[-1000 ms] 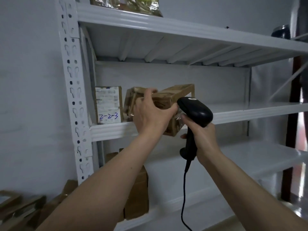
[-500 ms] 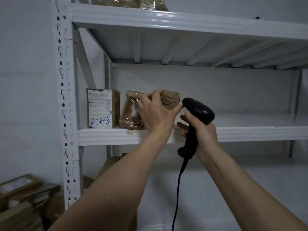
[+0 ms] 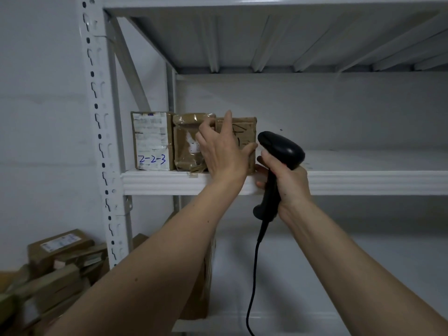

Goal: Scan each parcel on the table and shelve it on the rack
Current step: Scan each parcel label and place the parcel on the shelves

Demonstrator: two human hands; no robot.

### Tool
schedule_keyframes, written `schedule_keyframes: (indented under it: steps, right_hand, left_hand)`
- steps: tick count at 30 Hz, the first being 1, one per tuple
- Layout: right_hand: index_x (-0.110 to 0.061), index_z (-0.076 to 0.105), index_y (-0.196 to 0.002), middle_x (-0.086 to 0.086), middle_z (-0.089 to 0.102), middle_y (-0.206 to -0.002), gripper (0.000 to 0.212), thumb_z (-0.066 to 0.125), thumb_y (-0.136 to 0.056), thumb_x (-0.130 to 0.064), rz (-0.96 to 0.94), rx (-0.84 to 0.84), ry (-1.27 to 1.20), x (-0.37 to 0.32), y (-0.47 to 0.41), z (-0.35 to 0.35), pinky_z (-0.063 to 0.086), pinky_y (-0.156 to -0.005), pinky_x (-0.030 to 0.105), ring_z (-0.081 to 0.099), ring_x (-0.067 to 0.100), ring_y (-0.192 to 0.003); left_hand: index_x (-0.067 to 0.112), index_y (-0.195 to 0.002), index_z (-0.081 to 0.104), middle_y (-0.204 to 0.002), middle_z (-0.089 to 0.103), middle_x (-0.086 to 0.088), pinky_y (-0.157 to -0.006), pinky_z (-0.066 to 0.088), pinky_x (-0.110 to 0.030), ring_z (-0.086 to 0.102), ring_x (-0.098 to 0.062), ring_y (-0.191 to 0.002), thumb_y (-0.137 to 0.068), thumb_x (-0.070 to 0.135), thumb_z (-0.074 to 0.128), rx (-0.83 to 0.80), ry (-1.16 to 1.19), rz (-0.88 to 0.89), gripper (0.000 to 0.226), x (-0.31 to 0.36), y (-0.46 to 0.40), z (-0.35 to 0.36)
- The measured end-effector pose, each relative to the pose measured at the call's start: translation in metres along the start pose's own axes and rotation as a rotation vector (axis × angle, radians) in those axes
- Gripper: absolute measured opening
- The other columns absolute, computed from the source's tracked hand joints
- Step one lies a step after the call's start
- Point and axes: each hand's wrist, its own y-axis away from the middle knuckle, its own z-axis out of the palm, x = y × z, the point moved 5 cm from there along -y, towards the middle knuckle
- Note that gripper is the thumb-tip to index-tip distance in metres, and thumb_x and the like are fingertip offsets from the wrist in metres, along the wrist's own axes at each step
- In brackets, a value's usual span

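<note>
A brown cardboard parcel with black pen marks stands upright on the middle shelf of the white rack. My left hand lies spread over its front face, index finger straight up and thumb against its right edge. My right hand grips the handle of a black corded barcode scanner just right of the parcel, at the shelf's front edge. To the left stand a taped brown parcel and a parcel marked "2-2-3".
The rack's perforated upright runs down the left. The middle shelf is bare to the right of the scanner. A tall brown box stands on the lower shelf behind my left arm. Several parcels are piled at the lower left.
My left hand brought the tilted parcel down and stood it on the shelf beside the taped parcel; its fingers have now straightened. The scanner stayed close on the right.
</note>
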Motion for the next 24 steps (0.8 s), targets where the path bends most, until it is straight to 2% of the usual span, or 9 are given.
schedule_keyframes:
  steps: [7,10,12,15,17,20,24]
  right_hand:
    - [-0.024,0.068,-0.09,-0.01,0.074,-0.073,0.011,0.076,-0.083,-0.019,-0.077,0.002,0.006,-0.003,0.01,-0.002,0.057,-0.057,0.022,0.072,0.012,-0.084]
    - [-0.023,0.068,-0.087,-0.01,0.07,-0.064,0.01,0.076,-0.083,-0.019,-0.105,-0.003,0.051,-0.006,0.019,-0.003,0.054,-0.053,0.021,0.069,0.01,-0.071]
    - [-0.016,0.069,-0.09,-0.005,0.066,-0.061,0.009,0.075,-0.083,-0.018,-0.075,-0.06,0.068,-0.002,0.03,0.0,0.05,-0.051,0.022,0.063,0.01,-0.059]
    - [-0.011,0.07,-0.093,0.0,0.064,-0.063,0.011,0.073,-0.085,-0.017,-0.001,-0.195,0.111,0.015,0.052,0.011,0.05,-0.054,0.023,0.059,0.012,-0.057]
    - [-0.008,0.07,-0.091,0.002,0.062,-0.063,0.011,0.073,-0.084,-0.017,0.051,-0.224,0.136,0.031,0.068,0.022,0.05,-0.056,0.026,0.058,0.014,-0.057]
    - [-0.007,0.069,-0.083,0.007,0.059,-0.062,0.012,0.074,-0.084,-0.017,0.127,-0.225,0.164,0.063,0.093,0.042,0.047,-0.058,0.029,0.056,0.017,-0.057]
    - [-0.009,0.069,-0.082,0.006,0.061,-0.062,0.013,0.074,-0.085,-0.021,0.236,-0.247,0.193,0.116,0.136,0.075,0.051,-0.059,0.027,0.058,0.016,-0.057]
  left_hand:
    - [0.032,-0.144,0.044,-0.145,0.031,-0.01,-0.111,0.032,-0.038,0.027,-0.025,-0.133,-0.079,0.022,0.079,0.019,0.008,0.005,0.075,-0.004,0.016,-0.006]
    - [0.028,-0.138,0.051,-0.137,0.037,-0.008,-0.11,0.034,-0.037,0.031,-0.019,-0.126,-0.08,0.016,0.078,0.06,0.097,0.014,0.065,-0.007,0.025,-0.016]
    - [0.022,-0.131,0.056,-0.126,0.041,-0.004,-0.106,0.038,-0.032,0.037,-0.015,-0.121,-0.085,0.008,0.07,0.108,0.186,0.039,0.05,-0.013,0.033,-0.027]
    - [0.012,-0.122,0.059,-0.117,0.046,-0.005,-0.094,0.048,-0.028,0.051,-0.017,-0.109,-0.091,-0.006,0.054,0.11,0.312,0.052,0.036,-0.03,0.053,-0.044]
    - [0.01,-0.119,0.058,-0.113,0.048,-0.006,-0.086,0.046,-0.018,0.05,-0.011,-0.099,-0.091,-0.011,0.048,0.077,0.304,0.042,0.036,-0.047,0.07,-0.054]
    - [0.012,-0.119,0.057,-0.105,0.045,-0.001,-0.079,0.04,-0.011,0.045,-0.005,-0.087,-0.092,-0.01,0.044,0.023,0.255,-0.063,0.037,-0.089,0.094,-0.076]
    - [0.018,-0.116,0.055,-0.105,0.046,0.001,-0.08,0.041,-0.015,0.044,-0.002,-0.083,-0.092,-0.008,0.043,-0.046,0.177,-0.199,0.037,-0.161,0.122,-0.124]
